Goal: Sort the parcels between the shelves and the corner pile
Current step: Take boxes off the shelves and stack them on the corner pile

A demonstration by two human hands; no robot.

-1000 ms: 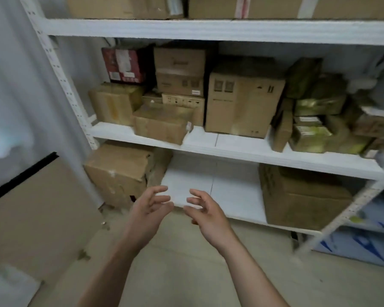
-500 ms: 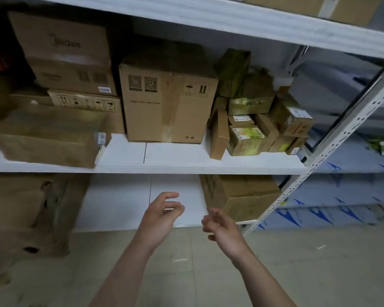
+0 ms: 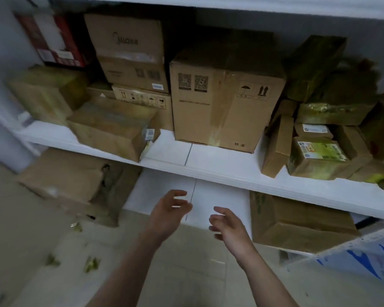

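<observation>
Head camera: the left hand (image 3: 169,212) and right hand (image 3: 228,224) hover side by side, a gap between them, fingers loosely spread and holding nothing, in front of the bottom shelf (image 3: 220,196). Above, the middle shelf (image 3: 220,171) carries a tall carton (image 3: 224,107) at centre and small parcels (image 3: 317,158) to its right. A brown box (image 3: 297,227) sits on the bottom shelf, right of the hands.

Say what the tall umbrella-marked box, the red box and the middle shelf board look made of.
Tall box: plain brown cardboard, matte, with a glossy tape strip down its front. Red box: likely printed cardboard, smoother; blurred. Middle shelf board: white, smooth panel, probably painted metal or laminate.
</observation>
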